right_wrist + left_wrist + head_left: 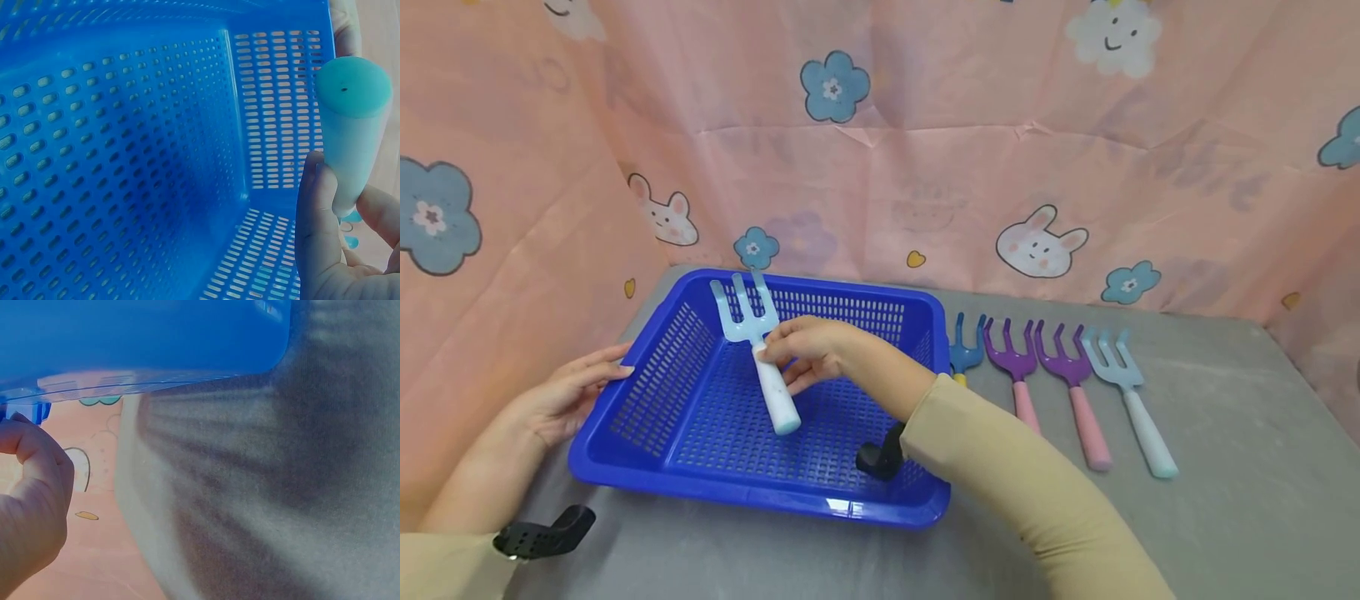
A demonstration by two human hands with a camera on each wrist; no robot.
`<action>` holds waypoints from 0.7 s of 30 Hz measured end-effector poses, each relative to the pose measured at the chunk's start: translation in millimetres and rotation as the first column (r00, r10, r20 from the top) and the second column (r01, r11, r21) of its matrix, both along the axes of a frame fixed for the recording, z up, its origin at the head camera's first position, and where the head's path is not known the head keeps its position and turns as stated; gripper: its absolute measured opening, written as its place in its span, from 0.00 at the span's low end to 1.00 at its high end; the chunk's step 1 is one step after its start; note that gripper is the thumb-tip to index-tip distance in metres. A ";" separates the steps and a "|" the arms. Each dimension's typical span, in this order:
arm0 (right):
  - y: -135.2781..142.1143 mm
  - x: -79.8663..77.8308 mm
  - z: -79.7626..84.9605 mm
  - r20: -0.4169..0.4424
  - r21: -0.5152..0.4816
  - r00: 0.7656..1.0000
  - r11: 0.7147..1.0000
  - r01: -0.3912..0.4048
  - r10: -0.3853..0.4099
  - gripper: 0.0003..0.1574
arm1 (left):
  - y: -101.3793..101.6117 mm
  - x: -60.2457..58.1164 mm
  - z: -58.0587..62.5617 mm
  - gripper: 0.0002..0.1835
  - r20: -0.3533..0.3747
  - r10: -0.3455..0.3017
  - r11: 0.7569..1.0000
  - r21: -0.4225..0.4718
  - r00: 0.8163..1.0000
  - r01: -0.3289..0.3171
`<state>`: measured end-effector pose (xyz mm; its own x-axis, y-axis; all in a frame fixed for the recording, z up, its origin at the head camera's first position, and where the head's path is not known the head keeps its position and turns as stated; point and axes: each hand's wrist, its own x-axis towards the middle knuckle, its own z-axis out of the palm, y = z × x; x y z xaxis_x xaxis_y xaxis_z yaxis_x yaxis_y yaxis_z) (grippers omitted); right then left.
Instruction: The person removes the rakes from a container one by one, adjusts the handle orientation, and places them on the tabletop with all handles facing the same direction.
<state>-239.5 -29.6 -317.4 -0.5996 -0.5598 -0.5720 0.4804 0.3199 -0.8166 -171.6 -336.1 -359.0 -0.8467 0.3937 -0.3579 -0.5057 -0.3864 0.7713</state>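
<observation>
My right hand (805,348) grips a light-blue hand fork (769,379) by its white handle, near where the prongs begin. It holds the fork over a blue plastic basket (760,498), prongs pointing to the far side. In the right wrist view the handle's teal end cap (355,87) faces the camera, and the thumb and fingers pinch the handle lower down. At the basket's left side, my left hand (568,396) holds the rim. Only part of that left hand (34,494) shows in the left wrist view, against the basket's outside.
Right of the basket lie a blue fork (966,354) with a yellow handle, partly hidden, two purple forks (1013,362) with pink handles, and another light-blue fork (1138,408). They rest on a grey tabletop (1240,417). A pink patterned cloth (925,183) hangs behind.
</observation>
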 end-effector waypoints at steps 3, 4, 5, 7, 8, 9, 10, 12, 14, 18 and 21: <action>1.4 0.5 2.4 0.000 0.004 1.000 1.000 0.000 0.000 0.07 | 0.9 -0.1 1.5 0.19 0.006 0.007 1.000 -0.018 1.000 -0.006; 1.8 0.7 3.1 -0.001 0.005 1.000 1.000 0.000 0.000 0.07 | 1.2 -0.1 2.1 0.19 0.008 0.006 1.000 -0.017 1.000 -0.006; 2.2 1.0 3.7 -0.003 0.005 1.000 1.000 -0.002 0.002 0.07 | 1.5 0.1 2.5 0.19 0.010 0.006 1.000 -0.019 1.000 -0.006; 2.7 1.6 5.4 -0.003 0.003 1.000 1.000 -0.009 0.009 0.08 | 1.5 0.4 3.4 0.20 0.009 -0.004 1.000 -0.003 1.000 0.004; 2.9 1.9 6.1 -0.003 -0.001 1.000 1.000 -0.013 0.013 0.09 | 1.3 0.8 3.5 0.20 0.009 -0.011 1.000 0.007 1.000 0.011; 3.3 2.2 7.1 -0.003 -0.003 1.000 1.000 -0.016 0.016 0.09 | 1.1 1.0 3.6 0.20 0.010 -0.017 1.000 0.017 1.000 0.017; 3.8 2.4 8.1 -0.005 -0.007 1.000 1.000 -0.020 0.020 0.10 | 0.7 1.2 3.5 0.20 0.011 -0.020 1.000 0.021 1.000 0.020; 4.9 2.7 10.4 -0.006 -0.010 1.000 1.000 -0.022 0.022 0.10 | 0.1 1.1 3.1 0.20 0.012 -0.027 0.999 0.030 1.000 0.027; 6.4 2.5 12.6 -0.011 -0.014 1.000 1.000 -0.019 0.019 0.11 | -0.1 0.6 2.9 0.20 0.017 -0.025 0.999 0.027 1.000 0.025; 9.9 1.9 15.7 -0.017 -0.023 1.000 1.000 -0.013 0.012 0.10 | 0.4 -0.2 2.8 0.20 0.018 -0.028 0.999 0.029 0.999 0.028; 12.9 2.0 17.0 -0.012 -0.031 1.000 1.000 -0.008 0.007 0.09 | 1.4 0.7 3.1 0.19 0.024 -0.033 0.999 0.036 0.999 0.033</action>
